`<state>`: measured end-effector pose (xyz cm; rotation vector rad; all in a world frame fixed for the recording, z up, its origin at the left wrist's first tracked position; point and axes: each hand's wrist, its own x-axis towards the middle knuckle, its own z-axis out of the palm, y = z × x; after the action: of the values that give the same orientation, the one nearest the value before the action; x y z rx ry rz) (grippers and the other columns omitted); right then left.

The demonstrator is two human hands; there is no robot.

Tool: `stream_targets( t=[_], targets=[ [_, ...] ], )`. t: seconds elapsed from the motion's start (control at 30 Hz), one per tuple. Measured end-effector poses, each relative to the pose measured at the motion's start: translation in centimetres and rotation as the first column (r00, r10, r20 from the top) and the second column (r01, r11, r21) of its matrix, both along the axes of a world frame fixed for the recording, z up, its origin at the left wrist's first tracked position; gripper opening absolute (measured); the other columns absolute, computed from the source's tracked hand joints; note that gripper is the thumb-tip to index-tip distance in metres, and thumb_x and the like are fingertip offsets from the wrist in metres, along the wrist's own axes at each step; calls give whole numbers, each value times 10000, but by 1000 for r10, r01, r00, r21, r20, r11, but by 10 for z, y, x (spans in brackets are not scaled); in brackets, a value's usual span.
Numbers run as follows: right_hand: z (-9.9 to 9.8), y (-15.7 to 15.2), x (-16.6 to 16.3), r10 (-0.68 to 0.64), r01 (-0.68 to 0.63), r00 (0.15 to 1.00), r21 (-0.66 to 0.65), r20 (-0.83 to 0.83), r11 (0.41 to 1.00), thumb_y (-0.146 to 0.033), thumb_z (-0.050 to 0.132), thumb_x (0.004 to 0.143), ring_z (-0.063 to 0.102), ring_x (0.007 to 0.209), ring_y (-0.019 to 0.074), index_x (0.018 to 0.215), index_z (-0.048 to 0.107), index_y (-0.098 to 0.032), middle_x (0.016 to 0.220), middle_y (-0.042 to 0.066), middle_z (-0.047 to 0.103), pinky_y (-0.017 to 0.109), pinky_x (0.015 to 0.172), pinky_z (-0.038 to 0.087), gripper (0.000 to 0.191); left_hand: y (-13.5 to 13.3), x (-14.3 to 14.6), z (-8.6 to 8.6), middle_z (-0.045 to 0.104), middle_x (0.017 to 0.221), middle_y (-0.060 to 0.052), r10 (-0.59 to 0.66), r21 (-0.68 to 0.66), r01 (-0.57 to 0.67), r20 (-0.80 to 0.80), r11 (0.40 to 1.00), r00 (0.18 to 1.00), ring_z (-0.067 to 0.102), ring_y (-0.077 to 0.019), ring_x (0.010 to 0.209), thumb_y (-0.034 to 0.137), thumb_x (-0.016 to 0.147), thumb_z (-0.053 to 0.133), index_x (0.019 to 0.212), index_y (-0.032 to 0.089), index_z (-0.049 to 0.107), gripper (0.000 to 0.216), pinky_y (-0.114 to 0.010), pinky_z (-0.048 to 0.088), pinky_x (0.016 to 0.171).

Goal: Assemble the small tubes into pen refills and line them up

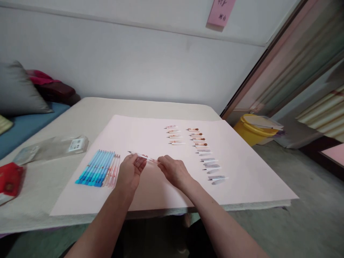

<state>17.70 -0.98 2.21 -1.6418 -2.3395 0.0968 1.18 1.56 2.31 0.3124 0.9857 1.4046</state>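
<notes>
A slim white pen refill [142,156] with a dark tip is held slantwise just above the pink sheet [150,132]. My left hand [131,167] is closed round its tip half with thumb and fingers. At the pinkish other end, my right hand [172,169] pinches it; I cannot tell whether that end is a separate barrel. Left of my left hand lies a row of blue pens [95,168], with pale pink pens [111,171] beside them. Beyond my right hand, several refills with small pen parts lie in two columns [173,136] [199,139].
A clear plastic bag [59,147] and a red packet [10,180] lie at the table's left. Behind the table [145,106] stands a white wall [134,64] with a pink note [220,12]. A yellow bucket [248,130] stands on the floor at right.
</notes>
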Motion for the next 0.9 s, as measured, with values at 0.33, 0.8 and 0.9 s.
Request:
stream_targets(
  t=[0.33, 0.8, 0.9],
  targets=[
    [7, -5, -6, -53, 53, 998, 1, 25, 999, -348, 347, 953, 586, 765, 133, 947, 579, -252, 905, 7, 620, 255, 553, 270, 251, -6, 6, -4, 615, 758, -34, -67, 29, 70, -99, 997, 993, 605, -103, 652, 179, 722, 647, 770, 152, 524, 135, -214, 506, 588],
    [4, -3, -6, -71, 68, 995, -43, -76, 997, -326, 400, 929, 592, 776, 143, 956, 590, -246, 923, 11, 634, 247, 581, 306, 208, -8, 8, -4, 598, 769, -21, -118, 26, 122, -120, 992, 986, 590, -101, 686, 232, 700, 671, 762, 152, 532, 172, -218, 484, 606],
    [0, -1, -5, -60, 48, 979, -64, -197, 997, -294, 442, 911, 589, 787, 138, 935, 598, -240, 905, 4, 644, 236, 622, 337, 167, -8, 8, -2, 614, 791, -31, -125, 35, 131, -122, 991, 985, 593, -100, 688, 231, 701, 670, 766, 148, 542, 165, -214, 484, 602]
  ],
)
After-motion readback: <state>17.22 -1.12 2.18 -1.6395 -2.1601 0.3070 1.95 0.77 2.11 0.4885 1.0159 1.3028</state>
